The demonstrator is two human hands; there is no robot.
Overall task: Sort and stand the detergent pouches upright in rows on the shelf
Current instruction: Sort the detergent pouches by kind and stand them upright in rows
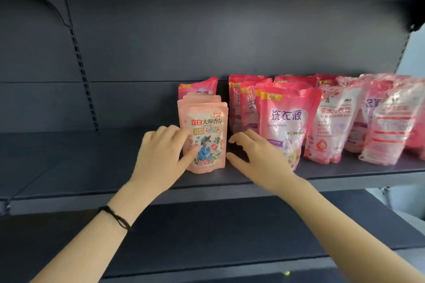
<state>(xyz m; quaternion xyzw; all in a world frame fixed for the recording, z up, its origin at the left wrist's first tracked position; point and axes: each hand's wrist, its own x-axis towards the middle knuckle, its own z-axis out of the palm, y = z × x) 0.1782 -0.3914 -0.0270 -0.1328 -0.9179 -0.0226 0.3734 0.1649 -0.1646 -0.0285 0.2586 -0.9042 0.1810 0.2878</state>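
My left fingers (181, 133), loosely spread, press the front peach pouch (207, 138), which stands near the shelf's (92, 163) front edge. My right fingers (246, 137) are spread beside it and hold nothing. An uneven push could topple its row backward.

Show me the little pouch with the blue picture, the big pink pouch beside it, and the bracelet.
Little pouch (205, 140): head view, middle of its front.
Big pink pouch (287, 119): head view, its printed front.
Bracelet (115, 216): head view, cord on the left wrist.
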